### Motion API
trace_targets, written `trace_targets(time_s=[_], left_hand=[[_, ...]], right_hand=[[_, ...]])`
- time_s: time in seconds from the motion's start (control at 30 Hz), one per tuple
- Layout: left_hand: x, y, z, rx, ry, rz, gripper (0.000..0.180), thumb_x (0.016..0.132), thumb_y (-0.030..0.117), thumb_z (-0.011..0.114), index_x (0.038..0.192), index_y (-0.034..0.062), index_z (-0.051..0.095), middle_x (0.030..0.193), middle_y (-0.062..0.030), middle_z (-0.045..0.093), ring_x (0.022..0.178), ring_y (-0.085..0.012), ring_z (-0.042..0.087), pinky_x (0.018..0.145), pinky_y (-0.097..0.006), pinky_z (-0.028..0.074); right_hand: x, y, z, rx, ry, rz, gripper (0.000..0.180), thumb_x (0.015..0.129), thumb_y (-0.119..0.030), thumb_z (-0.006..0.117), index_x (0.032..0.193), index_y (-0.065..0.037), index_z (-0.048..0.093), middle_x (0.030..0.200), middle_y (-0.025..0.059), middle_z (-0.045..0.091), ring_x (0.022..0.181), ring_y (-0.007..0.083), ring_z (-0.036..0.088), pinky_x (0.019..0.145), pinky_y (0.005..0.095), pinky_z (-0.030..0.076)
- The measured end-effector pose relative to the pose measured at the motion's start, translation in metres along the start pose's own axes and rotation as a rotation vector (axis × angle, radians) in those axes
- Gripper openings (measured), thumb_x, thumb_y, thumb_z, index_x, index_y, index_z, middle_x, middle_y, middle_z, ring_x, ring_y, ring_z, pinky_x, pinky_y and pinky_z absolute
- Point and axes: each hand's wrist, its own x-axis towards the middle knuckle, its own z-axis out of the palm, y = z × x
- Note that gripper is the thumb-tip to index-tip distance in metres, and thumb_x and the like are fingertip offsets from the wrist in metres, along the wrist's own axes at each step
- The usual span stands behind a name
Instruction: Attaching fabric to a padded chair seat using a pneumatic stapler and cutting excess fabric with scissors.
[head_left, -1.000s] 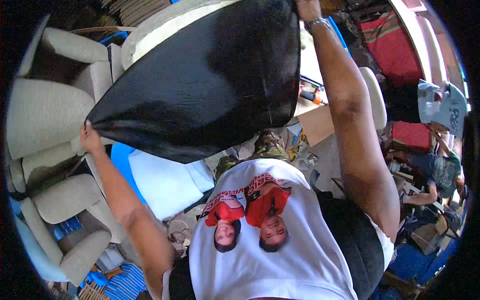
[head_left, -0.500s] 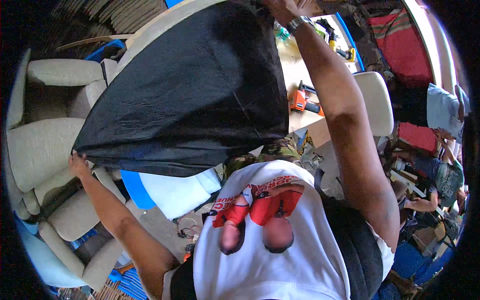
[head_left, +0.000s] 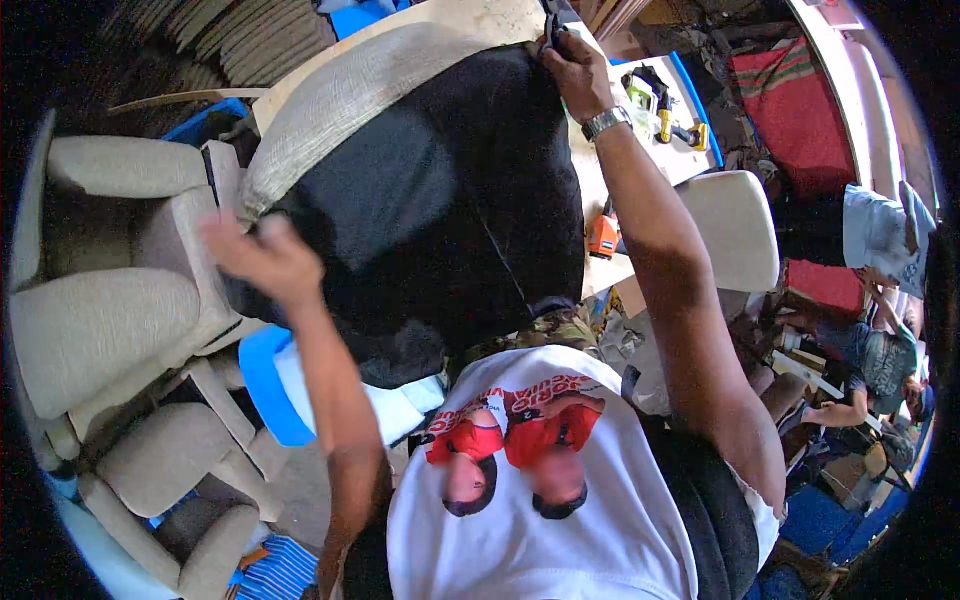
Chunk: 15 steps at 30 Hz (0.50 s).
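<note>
A large sheet of black fabric (head_left: 430,210) lies draped over a beige upholstered panel (head_left: 350,95) on the wooden workbench (head_left: 600,190). My right hand (head_left: 575,70) reaches far forward and pinches the fabric's top edge. My left hand (head_left: 255,255) is blurred at the fabric's left edge, fingers spread; whether it still grips the cloth I cannot tell. The fabric's lower edge hangs down in front of my white printed shirt (head_left: 540,480).
Beige armchairs (head_left: 110,300) stand to my left, another (head_left: 190,480) lower down. A blue and white cushion (head_left: 300,390) lies by my legs. An orange power tool (head_left: 603,237) and a yellow tool (head_left: 670,125) rest on the bench. Another person (head_left: 870,360) sits at right.
The black fabric, held up in the air before, has come down onto the beige panel. My left hand moved up and right along its edge; my right hand stays at the top.
</note>
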Motion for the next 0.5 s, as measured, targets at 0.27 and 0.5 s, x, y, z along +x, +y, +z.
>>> trace_targets(time_s=[0.27,0.5], left_hand=[[0.008,0.020,0.043,0.276,-0.059,0.093,0.059,0.097,0.047,0.040,0.131,-0.0011,0.045,0.137,-0.0244,0.045,0.129,-0.0431,0.038,0.107,-0.055,0.025],[-0.006,0.015,0.058,0.273,-0.093,0.168,0.047,0.100,0.031,0.043,0.130,-0.0050,0.045,0.132,-0.0233,0.049,0.121,-0.0401,0.045,0.104,-0.051,0.031]], right_hand=[[-0.040,0.116,-0.119,-0.325,-0.208,0.563,0.034,0.089,-0.040,0.066,0.096,-0.007,0.067,0.079,-0.0003,0.066,0.066,0.0077,0.057,0.049,0.0219,0.043],[-0.094,0.214,-0.135,-1.082,-0.565,0.768,0.080,0.079,-0.071,0.054,0.124,-0.006,0.058,0.118,0.0201,0.064,0.109,0.0339,0.062,0.093,0.0442,0.049]])
